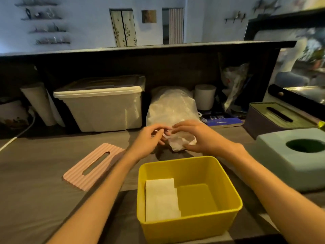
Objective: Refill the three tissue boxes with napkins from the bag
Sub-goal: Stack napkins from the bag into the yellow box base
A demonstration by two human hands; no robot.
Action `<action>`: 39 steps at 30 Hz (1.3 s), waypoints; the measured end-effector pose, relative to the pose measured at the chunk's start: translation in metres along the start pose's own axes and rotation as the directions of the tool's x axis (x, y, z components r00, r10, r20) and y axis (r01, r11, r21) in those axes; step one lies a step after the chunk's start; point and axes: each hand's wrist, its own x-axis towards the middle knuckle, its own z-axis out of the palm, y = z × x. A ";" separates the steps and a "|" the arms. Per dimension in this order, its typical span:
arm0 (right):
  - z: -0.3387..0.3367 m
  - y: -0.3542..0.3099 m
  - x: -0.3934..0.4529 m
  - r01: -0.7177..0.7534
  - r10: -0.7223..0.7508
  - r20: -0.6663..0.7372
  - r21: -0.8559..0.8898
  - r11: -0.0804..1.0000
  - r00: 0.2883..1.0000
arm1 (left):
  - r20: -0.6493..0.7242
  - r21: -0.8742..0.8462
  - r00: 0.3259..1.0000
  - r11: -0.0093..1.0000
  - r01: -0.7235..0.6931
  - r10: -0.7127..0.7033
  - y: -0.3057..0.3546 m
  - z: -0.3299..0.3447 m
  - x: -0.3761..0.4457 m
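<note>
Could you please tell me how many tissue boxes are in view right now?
3: an open yellow box nearest the camera, a pale blue box at right, and a dark box behind it.

Napkins in open box, lid left, perhaps napkin bag behind
</note>
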 end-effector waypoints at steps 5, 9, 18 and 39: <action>0.018 0.013 0.013 -0.103 0.106 0.056 -0.047 0.994 0.993 | -0.224 -0.013 0.974 1.000 -0.015 0.012 -0.014 0.016 0.025; 0.027 0.020 0.011 -0.064 0.063 -0.013 -0.080 0.995 0.998 | -0.215 -0.005 0.977 1.000 0.002 -0.003 -0.016 0.013 0.020; 0.024 0.026 0.002 -0.029 0.036 -0.111 0.070 0.997 0.993 | -0.216 -0.096 0.972 0.992 0.077 -0.096 -0.015 0.009 0.009; 0.024 -0.032 0.011 -0.121 0.526 0.021 0.980 0.157 0.850 | 0.264 -0.717 0.913 0.571 0.401 -0.310 0.020 0.033 -0.015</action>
